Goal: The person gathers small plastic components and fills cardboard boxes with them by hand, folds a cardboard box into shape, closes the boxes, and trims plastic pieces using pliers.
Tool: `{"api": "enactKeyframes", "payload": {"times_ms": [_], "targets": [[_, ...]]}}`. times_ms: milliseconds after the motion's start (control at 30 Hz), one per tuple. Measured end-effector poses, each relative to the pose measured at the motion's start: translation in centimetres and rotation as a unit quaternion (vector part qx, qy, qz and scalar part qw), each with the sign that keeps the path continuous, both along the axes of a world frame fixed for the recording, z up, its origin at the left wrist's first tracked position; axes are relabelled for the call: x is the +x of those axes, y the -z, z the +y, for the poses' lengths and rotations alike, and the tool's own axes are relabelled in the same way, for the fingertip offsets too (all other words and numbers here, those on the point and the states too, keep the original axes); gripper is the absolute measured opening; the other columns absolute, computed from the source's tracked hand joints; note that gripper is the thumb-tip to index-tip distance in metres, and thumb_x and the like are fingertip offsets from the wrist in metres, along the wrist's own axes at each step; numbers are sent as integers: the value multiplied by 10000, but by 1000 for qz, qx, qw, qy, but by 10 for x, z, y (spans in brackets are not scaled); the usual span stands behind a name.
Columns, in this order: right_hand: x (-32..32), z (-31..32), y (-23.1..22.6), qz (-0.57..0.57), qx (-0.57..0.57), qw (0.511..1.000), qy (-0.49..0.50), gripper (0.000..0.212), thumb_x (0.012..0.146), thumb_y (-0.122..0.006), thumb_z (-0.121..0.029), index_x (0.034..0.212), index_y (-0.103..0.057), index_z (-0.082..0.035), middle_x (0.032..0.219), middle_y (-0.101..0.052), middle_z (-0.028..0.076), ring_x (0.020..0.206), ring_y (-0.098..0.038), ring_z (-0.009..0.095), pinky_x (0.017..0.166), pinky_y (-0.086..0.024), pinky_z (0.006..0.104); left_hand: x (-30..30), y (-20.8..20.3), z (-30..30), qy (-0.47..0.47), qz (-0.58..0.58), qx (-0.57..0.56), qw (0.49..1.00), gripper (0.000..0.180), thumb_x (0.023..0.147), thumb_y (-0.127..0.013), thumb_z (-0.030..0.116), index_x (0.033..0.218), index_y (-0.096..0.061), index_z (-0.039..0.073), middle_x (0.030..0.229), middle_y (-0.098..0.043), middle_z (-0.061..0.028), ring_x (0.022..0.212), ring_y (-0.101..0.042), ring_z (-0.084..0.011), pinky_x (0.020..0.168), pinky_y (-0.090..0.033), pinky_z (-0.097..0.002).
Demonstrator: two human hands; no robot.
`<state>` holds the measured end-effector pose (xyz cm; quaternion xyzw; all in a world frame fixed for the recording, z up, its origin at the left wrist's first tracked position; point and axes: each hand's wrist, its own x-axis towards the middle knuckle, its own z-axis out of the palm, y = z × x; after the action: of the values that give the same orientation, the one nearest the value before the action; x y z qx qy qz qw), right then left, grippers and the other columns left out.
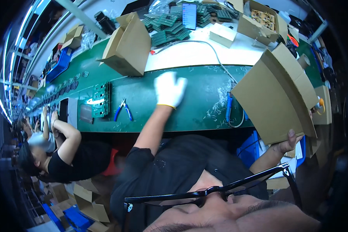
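My left hand [168, 91], in a white glove with a yellow cuff, is stretched out over the green bench mat [143, 94]. Its thumb stands apart from the fingers, and nothing shows in it. On the right, my bare right hand [288, 143] grips the lower edge of a brown cardboard box [268, 98], thumb on the near face and the other fingers mostly hidden. The box is tilted above the bench's right end. Blue-handled pliers [123, 110] lie left of my gloved hand, beside a stack of green circuit boards [101, 99].
An open carton [131, 48] stands behind my left hand. Circuit boards [168, 25] are piled at the back near a phone [189, 16] and a small white box [223, 34]. Clippings [221, 96] surround a blue corded tool [229, 106]. A co-worker [67, 150] sits at left.
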<state>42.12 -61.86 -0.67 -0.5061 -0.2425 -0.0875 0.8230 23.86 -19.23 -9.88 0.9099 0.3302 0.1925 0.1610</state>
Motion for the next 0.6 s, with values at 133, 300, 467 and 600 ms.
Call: {"api": "enactKeyframes", "payload": {"times_ms": [133, 300, 467, 600], "targets": [[2, 8, -19, -21, -41, 997, 61, 1062, 740, -779, -288, 1658, -350, 32, 1451, -586, 229, 1337, -608, 352, 1178, -481, 483, 8, 11, 27, -143, 104, 100, 979, 759, 981, -645, 634, 1187, -727, -92, 1196, -739, -276, 1183, -673, -429, 1100, -462, -542], [-6, -3, -28, -16, -55, 995, 82, 1152, 680, -810, -283, 1674, -316, 27, 1456, -589, 238, 1343, -611, 364, 1195, -477, 495, 75, -6, -54, 239, 11, 34, 970, 568, 921, -710, 529, 1110, -731, -7, 1176, -720, -249, 1129, -648, -455, 1030, -484, -557], [-14, -18, -22, 10, -26, 994, 108, 1150, 672, -808, -266, 1670, -321, 32, 1455, -591, 233, 1344, -611, 364, 1195, -476, 487, 51, -34, -93, 328, -19, -33, 944, 449, 1002, -691, 409, 1209, -742, 14, 1160, -737, -199, 1165, -658, -432, 1036, -509, -538], [-28, -27, -23, 10, -41, 990, 134, 1139, 669, -814, -261, 1662, -340, 33, 1460, -596, 219, 1346, -612, 352, 1195, -474, 476, 24, -54, -89, 379, 219, -239, 867, 403, 1054, -682, 412, 1071, -812, 31, 975, -798, -135, 869, -754, -286, 855, -601, -425]]}}
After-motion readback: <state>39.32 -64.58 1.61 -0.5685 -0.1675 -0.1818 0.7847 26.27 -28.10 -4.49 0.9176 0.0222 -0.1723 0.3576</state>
